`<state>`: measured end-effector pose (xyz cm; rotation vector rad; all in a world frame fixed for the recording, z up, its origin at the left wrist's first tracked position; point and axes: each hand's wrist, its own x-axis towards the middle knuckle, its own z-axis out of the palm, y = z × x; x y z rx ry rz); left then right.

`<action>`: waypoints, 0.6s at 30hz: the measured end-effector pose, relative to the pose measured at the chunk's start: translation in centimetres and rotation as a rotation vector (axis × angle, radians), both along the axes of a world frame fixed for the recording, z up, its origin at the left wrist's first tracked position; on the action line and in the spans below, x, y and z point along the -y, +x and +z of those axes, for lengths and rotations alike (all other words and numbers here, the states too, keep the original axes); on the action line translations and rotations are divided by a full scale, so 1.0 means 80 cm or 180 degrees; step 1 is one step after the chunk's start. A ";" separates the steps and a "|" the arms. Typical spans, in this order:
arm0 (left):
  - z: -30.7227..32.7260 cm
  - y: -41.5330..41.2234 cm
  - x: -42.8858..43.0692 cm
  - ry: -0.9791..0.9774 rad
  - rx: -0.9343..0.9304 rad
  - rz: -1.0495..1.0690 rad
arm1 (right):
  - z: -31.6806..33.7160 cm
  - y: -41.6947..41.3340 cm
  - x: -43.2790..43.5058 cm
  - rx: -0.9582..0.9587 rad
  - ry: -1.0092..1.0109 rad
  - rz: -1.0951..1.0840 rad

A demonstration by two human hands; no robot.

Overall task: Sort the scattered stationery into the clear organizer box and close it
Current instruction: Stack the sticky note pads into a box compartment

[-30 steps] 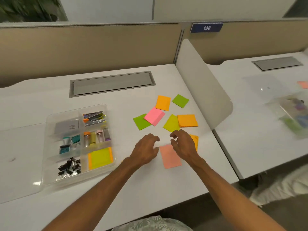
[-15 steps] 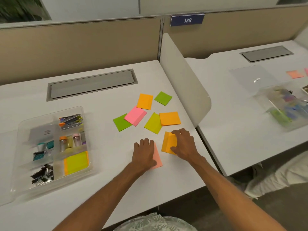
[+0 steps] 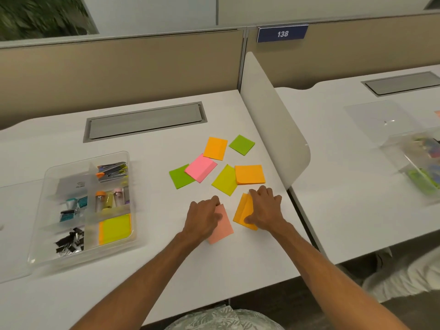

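A clear organizer box (image 3: 47, 177) stands open at the left of the white desk; its compartments hold staplers, binder clips, small tubes and a yellow-and-orange note pad. Its clear lid (image 3: 12, 234) lies flat to its left. Sticky-note pads lie scattered mid-desk: orange (image 3: 215, 148), green (image 3: 241, 144), pink (image 3: 200, 167), a second green (image 3: 181, 176), yellow-green (image 3: 225, 179) and another orange (image 3: 250, 174). My left hand (image 3: 203, 219) grips the top corner of a salmon pad (image 3: 223, 231). My right hand (image 3: 265, 209) pinches an orange pad (image 3: 241, 211) between fingers and thumb.
A white curved divider (image 3: 269, 129) rises just right of the pads. A grey cable flap (image 3: 145, 121) is set into the desk behind them. The neighbouring desk at right carries another clear box (image 3: 414, 163) with stationery. The desk's front edge runs close below my forearms.
Both hands dropped from hovering onto the two nearest pads. The left hand's fingers have curled at the salmon pad's top; the right hand has closed on the orange pad. The head camera shifted.
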<state>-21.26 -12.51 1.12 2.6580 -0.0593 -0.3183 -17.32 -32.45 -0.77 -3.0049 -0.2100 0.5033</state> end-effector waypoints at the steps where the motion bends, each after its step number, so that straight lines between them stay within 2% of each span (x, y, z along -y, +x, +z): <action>1: 0.003 0.002 -0.004 -0.0112 0.0007 0.0142 | 0.000 0.003 0.000 -0.0001 0.0029 -0.0044; 6: 0.014 0.012 -0.023 -0.0667 -0.0109 0.0786 | -0.001 0.016 0.003 -0.0071 0.0491 -0.0360; 12: 0.030 0.013 -0.068 -0.1392 0.0043 0.1330 | 0.016 0.030 -0.005 -0.0421 0.2170 -0.1054; 18: 0.042 0.001 -0.133 -0.1740 0.0290 0.1832 | 0.042 0.037 -0.055 -0.0627 0.3196 -0.0976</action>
